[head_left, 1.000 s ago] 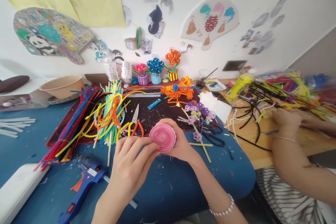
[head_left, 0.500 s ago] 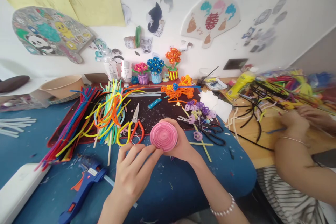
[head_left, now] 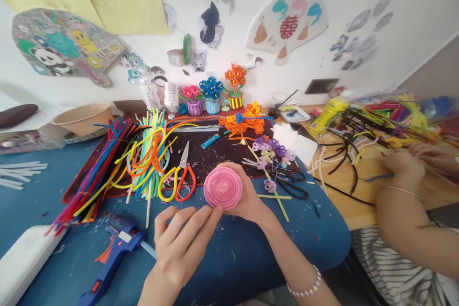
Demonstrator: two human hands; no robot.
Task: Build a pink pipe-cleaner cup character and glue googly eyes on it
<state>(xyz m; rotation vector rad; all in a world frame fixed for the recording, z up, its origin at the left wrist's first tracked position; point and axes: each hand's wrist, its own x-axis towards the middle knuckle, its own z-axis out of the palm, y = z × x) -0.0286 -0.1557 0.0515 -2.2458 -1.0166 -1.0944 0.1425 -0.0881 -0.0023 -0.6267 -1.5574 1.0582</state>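
Your left hand (head_left: 182,244), fingers spread and loose, just touches the lower edge of the pink coiled disc (head_left: 223,188). Your right hand (head_left: 247,196) cups its far side, holding it, round face tilted toward you, above the blue mat (head_left: 229,267).

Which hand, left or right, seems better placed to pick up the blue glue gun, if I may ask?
Left, probably: the left hand sits nearer the glue gun, with only its fingers touching the pink pipe-cleaner coil, while the right hand cradles it.

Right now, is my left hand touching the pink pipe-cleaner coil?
Touching: in the head view, the left hand's fingertips rest on the lower edge of the pink pipe-cleaner coil.
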